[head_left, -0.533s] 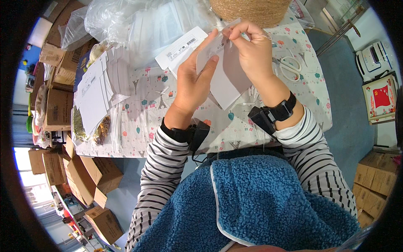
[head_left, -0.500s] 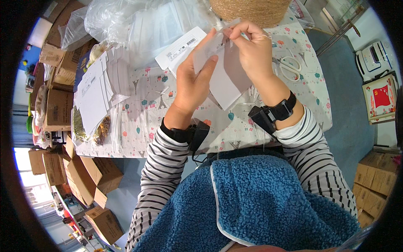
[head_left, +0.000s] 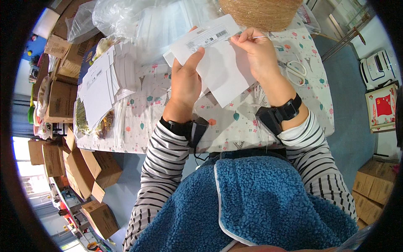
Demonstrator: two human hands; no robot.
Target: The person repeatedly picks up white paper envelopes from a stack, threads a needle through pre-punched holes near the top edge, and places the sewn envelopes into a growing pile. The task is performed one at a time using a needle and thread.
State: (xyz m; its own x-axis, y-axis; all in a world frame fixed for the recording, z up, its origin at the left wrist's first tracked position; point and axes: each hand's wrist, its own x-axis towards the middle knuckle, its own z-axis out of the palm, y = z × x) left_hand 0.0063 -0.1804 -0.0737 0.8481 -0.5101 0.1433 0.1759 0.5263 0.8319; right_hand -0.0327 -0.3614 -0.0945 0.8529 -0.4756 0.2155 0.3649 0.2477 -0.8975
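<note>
My left hand (head_left: 185,82) is closed on a white card (head_left: 226,80), thumb on its front and fingers behind. A printed label strip with a barcode runs along the card's upper part. At the card's upper right edge my right hand (head_left: 261,54) pinches a thin white string (head_left: 261,37); whether it passes through the card is too small to tell. Part of another white card (head_left: 168,58) shows behind the held one. White-handled scissors (head_left: 296,72) lie to the right of my right hand.
A stack of white cards (head_left: 98,86) lies at the table's left, beside a bundle of white strings (head_left: 119,126). Clear plastic bags (head_left: 117,19) and a large tan spool of twine (head_left: 260,12) stand at the back. Cardboard boxes (head_left: 77,172) sit on the floor at left.
The held card has turned, so its barcode strip now faces up and covers most of the card behind it. My right hand has shifted slightly right and down.
</note>
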